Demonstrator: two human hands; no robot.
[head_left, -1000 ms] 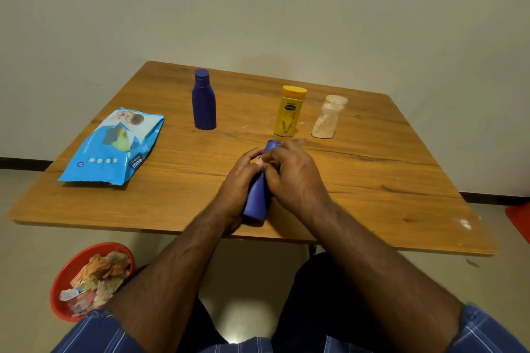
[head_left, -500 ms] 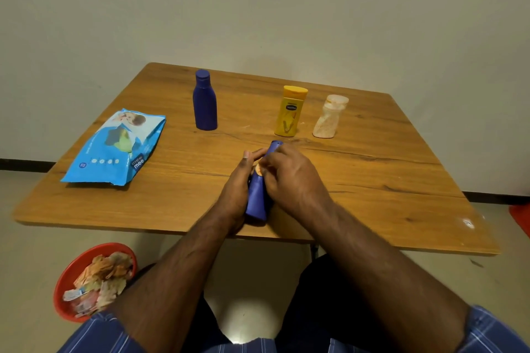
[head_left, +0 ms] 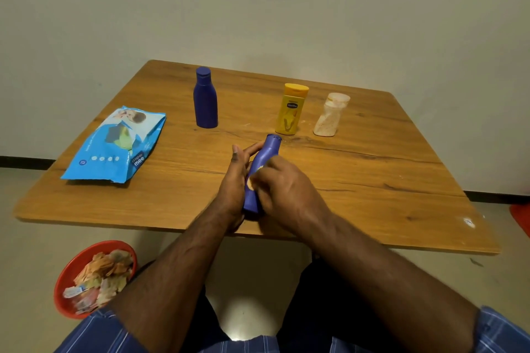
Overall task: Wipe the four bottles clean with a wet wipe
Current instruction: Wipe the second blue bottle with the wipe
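Right hand [head_left: 282, 186] slid down bottle [head_left: 262, 169]

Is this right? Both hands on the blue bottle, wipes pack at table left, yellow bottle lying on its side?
Not quite. In the head view the yellow bottle stands upright. The rest holds: both hands, left and right, are on the blue bottle, wipes pack at table left.

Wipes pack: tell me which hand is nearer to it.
Left. The left hand holds the blue bottle on the side facing the wipes pack; the right hand sits beyond the bottle, farther away.
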